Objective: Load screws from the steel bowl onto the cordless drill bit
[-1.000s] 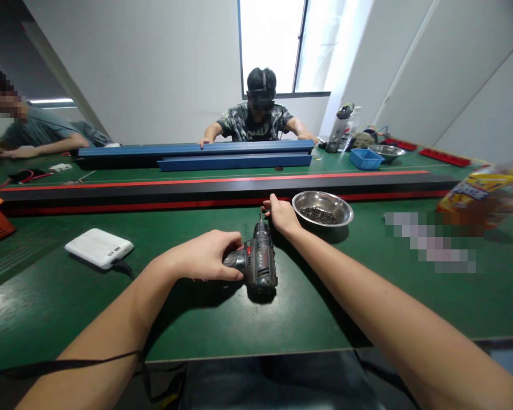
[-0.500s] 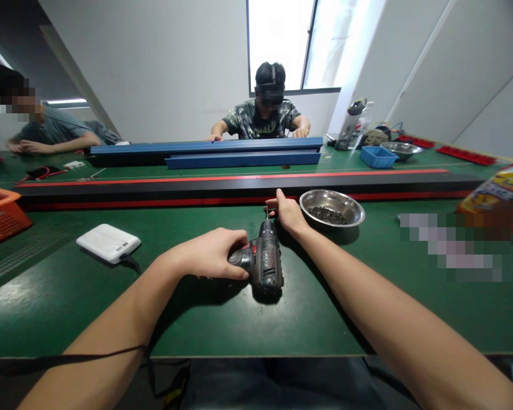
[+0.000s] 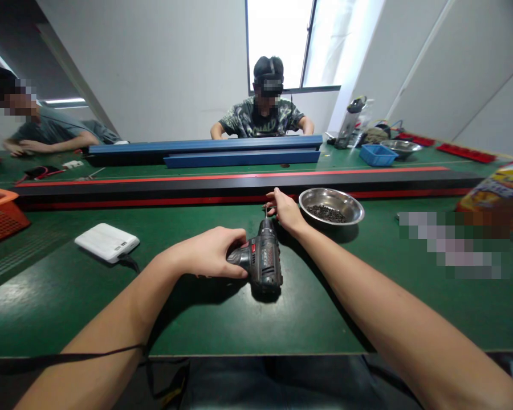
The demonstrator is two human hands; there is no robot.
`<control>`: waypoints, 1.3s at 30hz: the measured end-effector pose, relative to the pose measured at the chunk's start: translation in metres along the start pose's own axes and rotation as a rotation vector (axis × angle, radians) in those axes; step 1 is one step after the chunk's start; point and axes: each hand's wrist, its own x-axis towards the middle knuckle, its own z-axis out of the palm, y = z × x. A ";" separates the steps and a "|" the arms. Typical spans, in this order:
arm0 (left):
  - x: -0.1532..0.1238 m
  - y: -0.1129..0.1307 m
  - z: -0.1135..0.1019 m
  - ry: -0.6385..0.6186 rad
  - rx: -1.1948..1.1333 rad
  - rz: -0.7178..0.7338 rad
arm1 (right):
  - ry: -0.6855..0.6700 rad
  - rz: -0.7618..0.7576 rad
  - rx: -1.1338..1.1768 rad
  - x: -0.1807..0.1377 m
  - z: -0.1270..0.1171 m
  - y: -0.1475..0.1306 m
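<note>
The left hand (image 3: pixel 211 250) has its grip clenched around the handle of a cordless drill (image 3: pixel 263 261), which lies on the green counter (image 3: pixel 60 285); the handle itself is mostly hidden under the fingers. Just beyond the drill's nose, the right hand (image 3: pixel 287 210) pinches at the thin bit (image 3: pixel 265 210), fingertips closed on it; whether a screw sits between them is too small to make out. Right of that grip, and just beside it, stands a steel bowl (image 3: pixel 331 205) with a dark heap of small parts, likely screws, though they blur together. Touching the far side of the right hand runs a long black rail with red stripes (image 3: pixel 154 191), cut off at neither end clearly. Well left of the left grip lies a white box (image 3: pixel 107 242) with a dark cable, and an orange basket (image 3: pixel 0 213) is cut off by the frame edge. Far right, a patch is pixelated, next to a blurred colourful packet (image 3: pixel 496 191). Beyond the rail lie blue profiles (image 3: pixel 239 151), with a person (image 3: pixel 263 117) seated behind them and another person (image 3: pixel 47 134) far left. Pale walls and a bright window (image 3: pixel 277 40) close the room.
</note>
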 end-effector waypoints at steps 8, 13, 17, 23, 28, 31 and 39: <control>0.000 -0.001 -0.002 -0.014 0.008 -0.050 | 0.039 -0.011 -0.087 0.004 -0.002 0.008; 0.001 -0.004 -0.001 0.048 0.064 -0.058 | 0.064 -0.040 -0.163 0.005 0.000 0.014; 0.003 -0.009 0.001 0.109 0.086 -0.037 | 0.079 -0.057 -0.194 0.002 0.002 0.012; 0.007 -0.017 0.003 0.163 0.129 -0.035 | 0.063 -0.102 -0.268 -0.003 0.003 0.006; 0.008 -0.018 0.004 0.169 0.128 -0.037 | 0.042 -0.135 -0.318 -0.009 0.002 -0.001; 0.009 -0.019 0.004 0.169 0.129 -0.012 | 0.060 -0.177 -0.368 -0.013 0.002 -0.005; 0.009 -0.022 0.003 0.168 0.116 0.029 | 0.070 -0.224 -0.422 -0.017 0.004 -0.010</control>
